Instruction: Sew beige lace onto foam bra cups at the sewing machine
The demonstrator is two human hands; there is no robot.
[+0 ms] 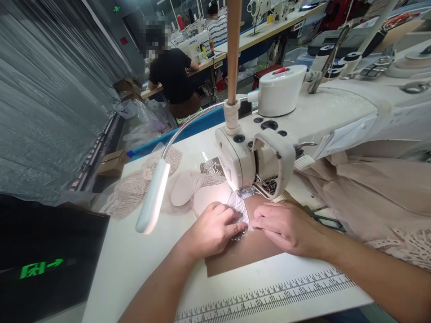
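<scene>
A sewing machine [235, 161] stands over the white table, its needle area lit. Under its presser foot lies pale lace fabric [239, 207], joined to beige cup-shaped pieces [210, 197] on the left. My left hand [215, 229] has its fingers curled, thumb and forefinger pressing the lace's near edge. Close beside it, my right hand [286, 226] pinches the same edge from the right. Both hands rest above a brown sheet [235, 260] on the tabletop. The fabric right at the fingertips is partly hidden.
A lamp [153, 197] on a bendy neck hangs left of the machine. More lace pieces [129, 197] lie at the left. Beige fabric [377, 193] is heaped at the right. A printed ruler [266, 298] runs along the front edge. A person [173, 76] sits at another machine behind.
</scene>
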